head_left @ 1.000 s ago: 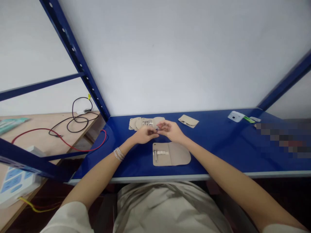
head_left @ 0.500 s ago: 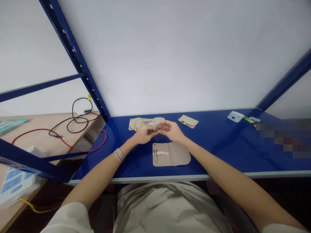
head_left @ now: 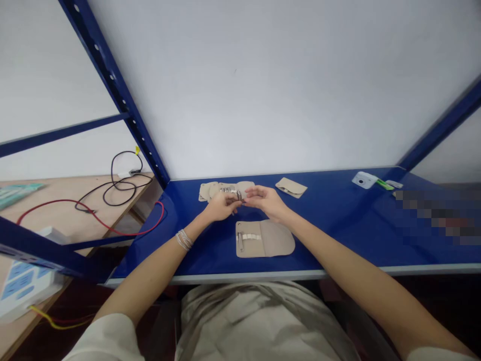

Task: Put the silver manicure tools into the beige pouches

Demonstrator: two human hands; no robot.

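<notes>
Left hand (head_left: 221, 207) pinches what appears to be a small metal tool (head_left: 239, 195) in narrowly closed fingers; right hand (head_left: 265, 201) just beside it, grip indeterminate.

A white wall (head_left: 263, 85) is seen rising behind a glossy blue surface (head_left: 376, 240), and it is framed by perforated blue steel uprights (head_left: 110, 90) of a shelving rack. A blue crossbar (head_left: 60, 131) is fixed to the upright, well to the left of the left hand (head_left: 221, 206). Further left of that hand, a pale wooden table (head_left: 45, 185) is set lower, with black and red cables (head_left: 111, 175) laid across it. Dark floor (head_left: 75, 301) is glimpsed below, and even, soft light is cast over the wall.
</notes>
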